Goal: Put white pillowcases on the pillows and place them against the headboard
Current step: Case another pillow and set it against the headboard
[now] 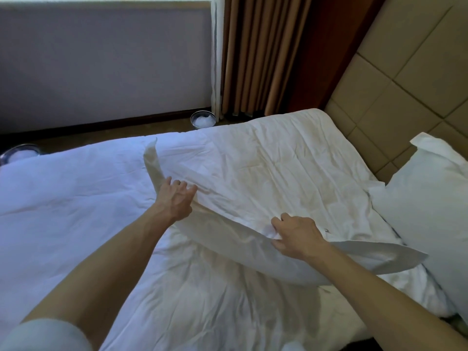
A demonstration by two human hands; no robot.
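A pillow [235, 236] in a white pillowcase is held over the middle of the frame, above the rumpled white bed [76, 203]. Its near edge curves from an upright corner at centre left down to a flat flap at lower right. Its far side blends with the bedding, so I cannot tell where it ends. The left hand [174, 198] lies against the pillow's left edge with its fingers spread and fairly straight, touching the fabric rather than closing on it. The right hand [296, 236] grips the near edge further right, with its fingers curled over bunched cloth and the thumb beneath. Both bare forearms reach in from the bottom of the frame. At the right edge a second pillow [425, 214], also in white, leans against the beige padded headboard [405, 72]. Brown curtains [253, 54] hang at upper centre. Two round bins with white liners sit on the floor beyond the bed, one [202, 119] by the curtains and one [19, 152] at the far left.
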